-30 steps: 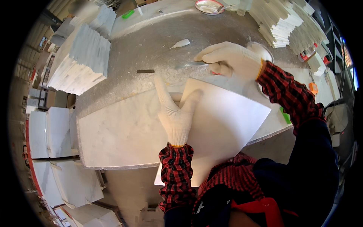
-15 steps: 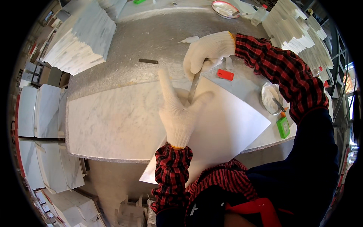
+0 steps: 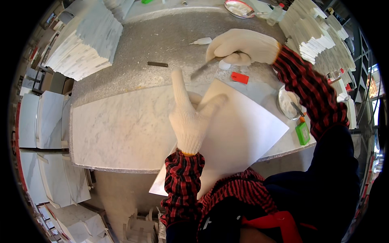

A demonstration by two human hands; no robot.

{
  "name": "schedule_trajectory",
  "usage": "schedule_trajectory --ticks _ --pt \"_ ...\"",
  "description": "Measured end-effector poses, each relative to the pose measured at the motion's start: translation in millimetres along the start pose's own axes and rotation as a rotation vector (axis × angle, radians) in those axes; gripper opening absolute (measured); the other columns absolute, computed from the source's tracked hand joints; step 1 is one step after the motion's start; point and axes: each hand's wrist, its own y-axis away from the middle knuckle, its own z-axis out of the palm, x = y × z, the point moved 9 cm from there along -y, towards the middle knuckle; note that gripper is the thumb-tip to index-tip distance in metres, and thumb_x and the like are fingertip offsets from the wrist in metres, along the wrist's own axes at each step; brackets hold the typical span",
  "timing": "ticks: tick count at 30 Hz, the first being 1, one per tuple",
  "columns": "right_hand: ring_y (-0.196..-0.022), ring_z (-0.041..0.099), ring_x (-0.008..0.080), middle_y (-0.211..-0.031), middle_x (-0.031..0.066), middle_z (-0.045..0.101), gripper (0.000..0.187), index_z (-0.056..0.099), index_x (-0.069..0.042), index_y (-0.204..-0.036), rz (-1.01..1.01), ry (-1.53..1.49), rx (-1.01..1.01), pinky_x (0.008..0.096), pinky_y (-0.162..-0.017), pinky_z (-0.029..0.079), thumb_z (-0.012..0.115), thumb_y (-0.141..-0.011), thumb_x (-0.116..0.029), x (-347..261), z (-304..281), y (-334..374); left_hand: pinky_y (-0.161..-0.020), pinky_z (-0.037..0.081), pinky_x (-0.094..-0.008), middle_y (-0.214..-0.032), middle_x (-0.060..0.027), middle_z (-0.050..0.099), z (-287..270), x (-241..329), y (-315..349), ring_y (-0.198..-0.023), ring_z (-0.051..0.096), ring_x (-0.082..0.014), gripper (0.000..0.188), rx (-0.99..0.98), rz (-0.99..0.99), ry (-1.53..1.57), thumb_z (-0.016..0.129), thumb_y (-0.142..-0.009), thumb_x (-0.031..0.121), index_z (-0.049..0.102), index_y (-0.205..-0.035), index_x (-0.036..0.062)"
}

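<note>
Bowl near the right sleeve contains white paste, and one knife leans in it. Dish with red rim, at the far side, also has white paste and one tool. So there are two open vessels. One clear bottle with red cap stands beside the dish; one small white bottle lies on the table.

Left hand has index finger and thumb spread apart; the one tile is pinched between this thumb and the fingers behind. The tile lies partly above the slab, reaching over its near edge. Right hand has fingers bent and pinching one blade, a little blurred, apart from the tile. Nearby I count one dark strip, one red block and one green box.
</note>
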Motion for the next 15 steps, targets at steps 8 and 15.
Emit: schedule_trajectory --ticks 8,15 --pt "-0.067 0.056 0.0060 -0.087 0.0046 0.067 0.043 0.056 0.005 -0.140 0.978 -0.692 0.985 0.0226 -0.062 0.046 0.053 -0.104 -0.018 -90.3 54.6 138.2 -0.060 0.051 -0.0315 -0.072 -0.0055 0.066 3.0 -0.5 1.3 -0.061 0.062 -0.0164 0.092 -0.032 0.097 0.010 0.085 -0.079 0.025 0.038 -0.155 0.0041" --pt "-0.076 0.064 0.0099 -0.094 0.0097 0.071 0.045 0.056 -0.006 -0.144 1.067 -0.397 1.019 0.0269 -0.071 0.052 0.056 -0.100 -0.013 -107.8 110.4 128.4 -0.065 0.051 -0.0303 -0.080 -0.0106 0.069 1.1 12.6 5.7 -0.065 0.062 -0.0179 0.063 0.026 0.243 0.057 0.070 -0.093 0.018 0.048 -0.150 0.0041"
